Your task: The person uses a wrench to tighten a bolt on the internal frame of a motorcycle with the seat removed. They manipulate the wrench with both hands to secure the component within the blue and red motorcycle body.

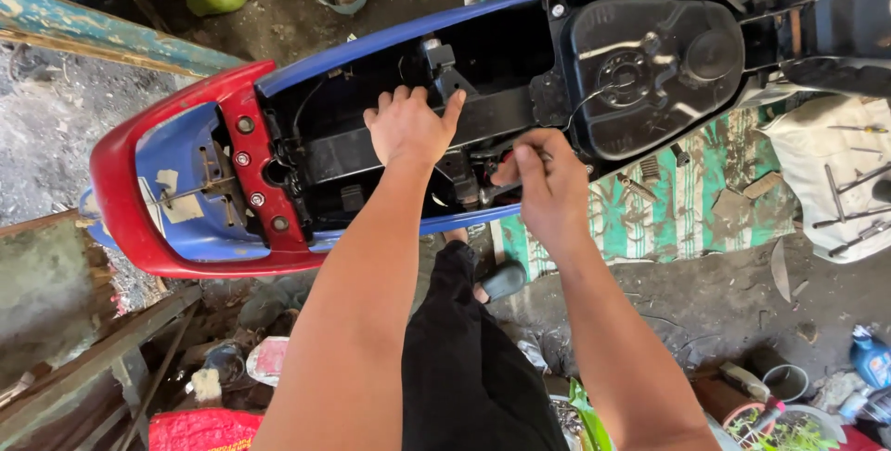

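Seen from above: a motorcycle rear body (186, 219) with the seat off, red tail cowl at 9 o'clock, blue side panels (390, 38) along both edges, black underseat tray (371, 149) open between them. Long axis running from 9 o'clock to 3 o'clock, tilting slightly upward toward the black fuel tank top (650, 70) at 2 o'clock.

Left hand (408, 126) resting flat on a black crossbar of the tray near centre, fingers spread and loosely curled over its far edge, gripping nothing small, thumb pointing to 1 o'clock.

Right hand (548, 182) just beside it at 4 o'clock from the left, fingers pinched shut around a thin dark wire or slim tool; cannot tell which. Pinch aimed toward 9 o'clock at a small red part (501, 156) low in the frame gap, touching or nearly touching the fingertips. Right hand clearly nearer to that part; left hand above and to 10 o'clock of it.

At 3 o'clock, a white cloth (835, 182) with metal hand tools laid out, over a green striped mat (687, 200). At 5 o'clock, a blue bottle (872, 358) on the dirt floor.
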